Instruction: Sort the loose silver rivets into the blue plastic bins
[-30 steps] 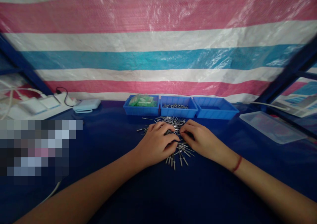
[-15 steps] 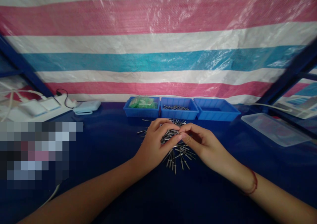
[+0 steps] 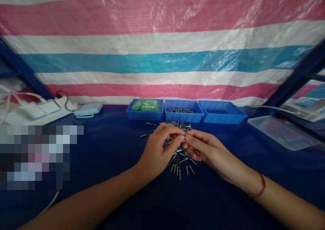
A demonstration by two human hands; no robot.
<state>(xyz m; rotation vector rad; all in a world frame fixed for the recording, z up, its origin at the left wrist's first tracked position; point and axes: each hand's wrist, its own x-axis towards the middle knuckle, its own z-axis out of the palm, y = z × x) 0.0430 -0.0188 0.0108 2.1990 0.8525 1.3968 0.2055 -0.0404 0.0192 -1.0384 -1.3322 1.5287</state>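
A loose pile of thin metal rivets (image 3: pixel 179 167) lies on the dark blue table. Above it my left hand (image 3: pixel 158 148) pinches with thumb and forefinger at a small metal piece, mostly hidden by the fingertips. My right hand (image 3: pixel 209 148), with a dark red string on its wrist, meets it fingertip to fingertip; its thumb and forefinger are pressed together at the same spot, and its other fingers curl over the pile. What the right fingertips hold is too small to name.
Behind the pile stand three blue bins: one with green packets (image 3: pixel 147 104), one with rivets (image 3: pixel 181 110), one empty (image 3: pixel 222 111). A clear plastic lid (image 3: pixel 281 133) lies right. A power strip (image 3: pixel 50 109) and light blue case (image 3: pixel 88 110) are left.
My right hand has turned, its thumb now lying along the forefinger and its lower fingers curled in. My left fingertips have closed slightly and shifted a little left.
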